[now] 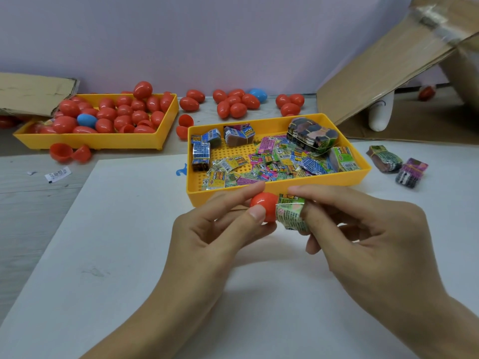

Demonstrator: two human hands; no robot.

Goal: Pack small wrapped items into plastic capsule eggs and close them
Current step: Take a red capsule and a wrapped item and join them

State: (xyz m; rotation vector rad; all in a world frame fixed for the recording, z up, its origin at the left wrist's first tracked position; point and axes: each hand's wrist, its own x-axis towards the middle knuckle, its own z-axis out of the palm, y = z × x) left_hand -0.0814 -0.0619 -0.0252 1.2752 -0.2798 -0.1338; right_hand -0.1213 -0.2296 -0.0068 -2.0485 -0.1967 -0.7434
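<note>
Red capsule half (pixel 264 206) held mid-air at centre, just near of the right yellow tray (pixel 360 174), above white sheet (pixel 108 255) on the counter (pixel 31 182).

Both forearms coming in from near edge, angled inward, hands meeting at centre. Left hand (pixel 207 234) w/ fingers curled, thumb on near face of the capsule half, index over its far side; clamped on it. Right hand (pixel 363 229) pinching a green wrapped packet (pixel 290 213), index along the top, other fingers curled under; packet's left end touching the capsule half's open side. How far in, can't tell.

Print on the packet too small and blurred to read; a red prohibition-type circle visible on its left part.

Right yellow tray: loose multicolour packets (pixel 272 161), plus banded bundles (pixel 312 134) at far side. Text on them not legible.

Left yellow tray (pixel 98 143), far left: heaped w/ closed red eggs (pixel 124 112), one blue egg (pixel 86 121) among them. More red eggs (pixel 236 103) loose on the counter behind, w/ another blue one (pixel 259 95). Open red halves (pixel 70 152) near of the left tray.

Two banded bundles (pixel 396 164) on the counter right of the right tray. Cardboard box flap (pixel 383 81) far right; flat cardboard (pixel 33 92) far left. Small white sachet (pixel 57 174) at left, print unreadable.
</note>
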